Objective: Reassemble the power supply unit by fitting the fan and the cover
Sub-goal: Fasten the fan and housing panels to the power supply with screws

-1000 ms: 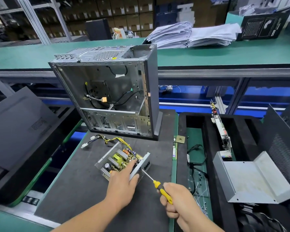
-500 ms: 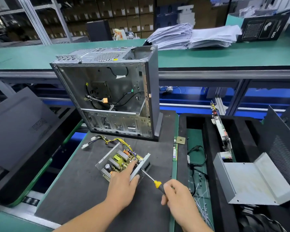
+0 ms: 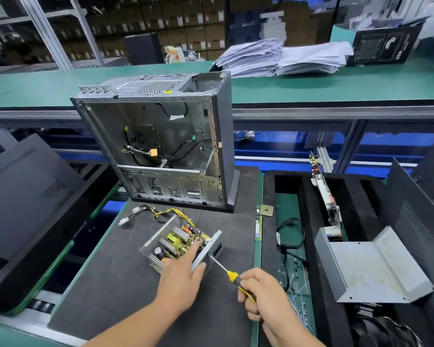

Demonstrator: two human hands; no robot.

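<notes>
Grey metal, the power supply unit (image 3: 179,242) lies open on the dark mat (image 3: 110,284), left hand (image 3: 179,279) gripping its end plate, right hand (image 3: 262,294) curled round a yellow-handled screwdriver (image 3: 226,270) set against it. Its cover (image 3: 371,266) rests in the black foam tray (image 3: 311,246) alongside cables. No writing is legible on any of them

Electronics assembly workshop: green benches (image 3: 336,86), stacked cartons (image 3: 193,26).

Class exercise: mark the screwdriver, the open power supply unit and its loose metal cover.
screwdriver (image 3: 233,276): head view, on the yellow handle by the right hand.
power supply unit (image 3: 174,240): head view, on the exposed circuit board.
cover (image 3: 368,266): head view, on its flat inner face.
</notes>
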